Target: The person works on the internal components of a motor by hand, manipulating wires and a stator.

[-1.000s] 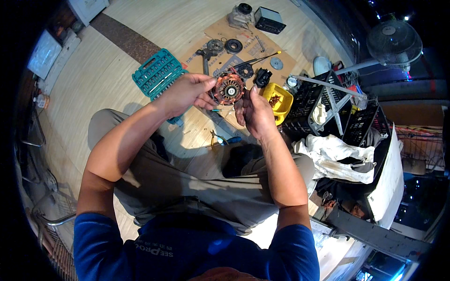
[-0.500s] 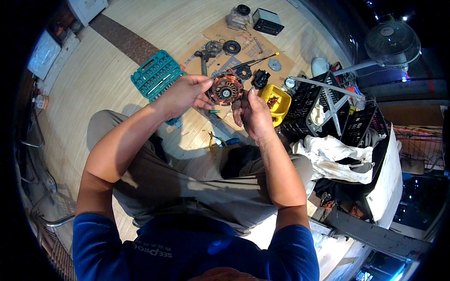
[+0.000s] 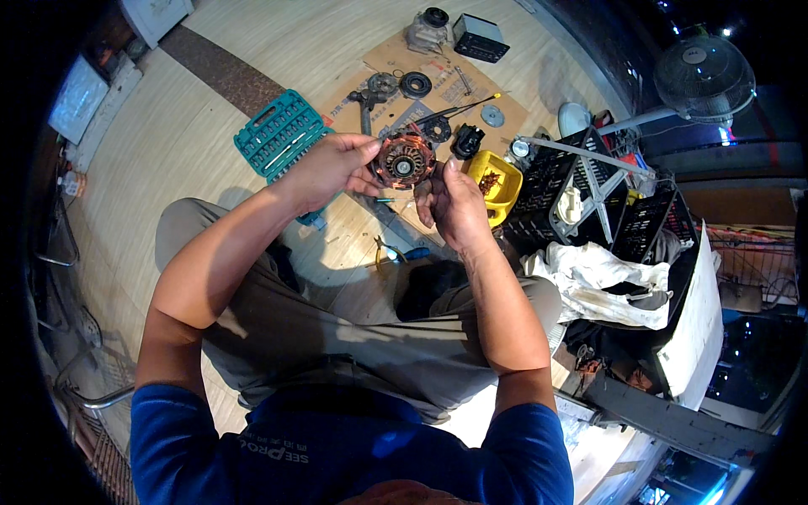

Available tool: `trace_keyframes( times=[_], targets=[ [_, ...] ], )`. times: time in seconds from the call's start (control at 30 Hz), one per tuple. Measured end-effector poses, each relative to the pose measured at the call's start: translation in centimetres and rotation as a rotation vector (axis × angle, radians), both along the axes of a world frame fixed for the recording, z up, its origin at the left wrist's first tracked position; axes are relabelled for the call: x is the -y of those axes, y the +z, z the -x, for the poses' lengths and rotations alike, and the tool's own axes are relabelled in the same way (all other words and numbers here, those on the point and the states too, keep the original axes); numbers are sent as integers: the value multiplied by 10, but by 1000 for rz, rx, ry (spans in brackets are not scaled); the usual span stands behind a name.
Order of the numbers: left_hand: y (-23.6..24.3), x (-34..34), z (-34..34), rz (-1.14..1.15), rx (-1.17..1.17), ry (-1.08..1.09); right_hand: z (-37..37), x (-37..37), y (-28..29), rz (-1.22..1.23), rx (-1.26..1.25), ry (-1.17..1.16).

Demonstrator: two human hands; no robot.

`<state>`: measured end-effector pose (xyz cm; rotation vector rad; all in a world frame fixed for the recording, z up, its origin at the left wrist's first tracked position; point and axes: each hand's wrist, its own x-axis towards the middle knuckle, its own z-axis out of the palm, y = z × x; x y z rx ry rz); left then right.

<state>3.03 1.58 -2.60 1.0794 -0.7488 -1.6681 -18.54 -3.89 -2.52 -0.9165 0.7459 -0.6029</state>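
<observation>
Between my two hands is a round copper-wound motor part with a metal hub at its centre, its face turned up toward the camera. My left hand grips its left edge, thumb on the rim and fingers curled below. My right hand holds the opposite side, thumb raised, fingers curled and partly in shadow. Just beyond lie a black plastic component and a yellow tray of small copper-coloured pieces. A teal socket case lies open at the left, partly behind my left arm.
A cardboard sheet carries discs, rings and tools. Pliers lie before my crossed legs. At the back are a metal housing and a dark box. Black crates, a white cloth and a fan crowd the right.
The copper-wound part has shifted slightly left in my hands since a second ago, with my right hand moving a little left with it. Both hands still hold it; the last half second shows almost no movement.
</observation>
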Motion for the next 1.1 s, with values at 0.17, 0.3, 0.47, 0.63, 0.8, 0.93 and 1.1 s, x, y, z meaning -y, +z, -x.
trace_keyframes(
  times=[0.17,0.3,0.47,0.63,0.8,0.93,1.1],
  targets=[
    [4,-1,1,4,8,2,1,0,-1,7,5,20],
    [3,-2,0,16,22,0,1,-1,-1,12,2,20],
    [6,-3,1,17,37,3,2,-1,-1,14,10,38],
    [4,-2,-1,18,69,-12,2,-3,-2,-10,-11,36],
    [3,-2,-1,10,70,-2,1,-4,1,-2,-16,30],
    [2,-3,-2,11,51,-15,0,-4,2,-6,9,38],
    [3,-3,0,-11,35,18,3,-5,0,-10,41,52]
  ],
)
